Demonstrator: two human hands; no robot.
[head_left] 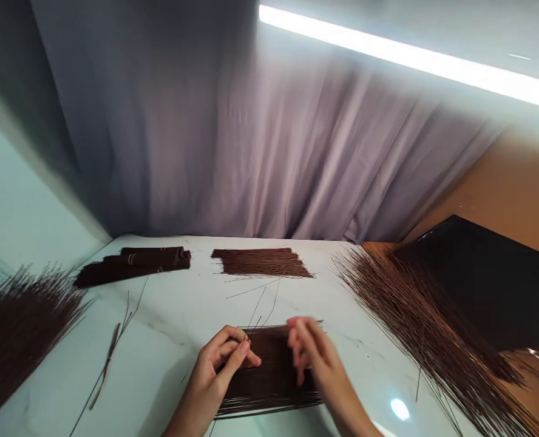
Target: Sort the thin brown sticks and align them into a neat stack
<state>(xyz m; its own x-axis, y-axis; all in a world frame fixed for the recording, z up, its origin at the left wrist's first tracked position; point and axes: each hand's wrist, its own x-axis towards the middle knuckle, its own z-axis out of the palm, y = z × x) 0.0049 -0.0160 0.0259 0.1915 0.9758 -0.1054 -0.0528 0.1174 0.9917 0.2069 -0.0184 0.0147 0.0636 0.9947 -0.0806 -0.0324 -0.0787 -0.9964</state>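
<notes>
Thin dark brown strands form a flat woven-looking piece (pixel 269 379) on the white marbled table, at the bottom centre. Over its left end is my left hand (pixel 226 364), fingers curled and the thumb pressed near the index finger; whatever it may pinch is too small to make out. A tan band wraps one of its fingers. My right hand (pixel 312 352) hovers above the piece's right end, blurred, its fingers bent and somewhat apart, with nothing visible between them.
Behind lie a flat brown strand mat (pixel 263 262) and dark rolled bundles (pixel 135 266). Large heaps of loose strands flank the table, left (pixel 23 334) and right (pixel 424 328). A small tied bunch (pixel 110 355) lies left. A black panel (pixel 488 279) stands right, before a grey curtain (pixel 251 133).
</notes>
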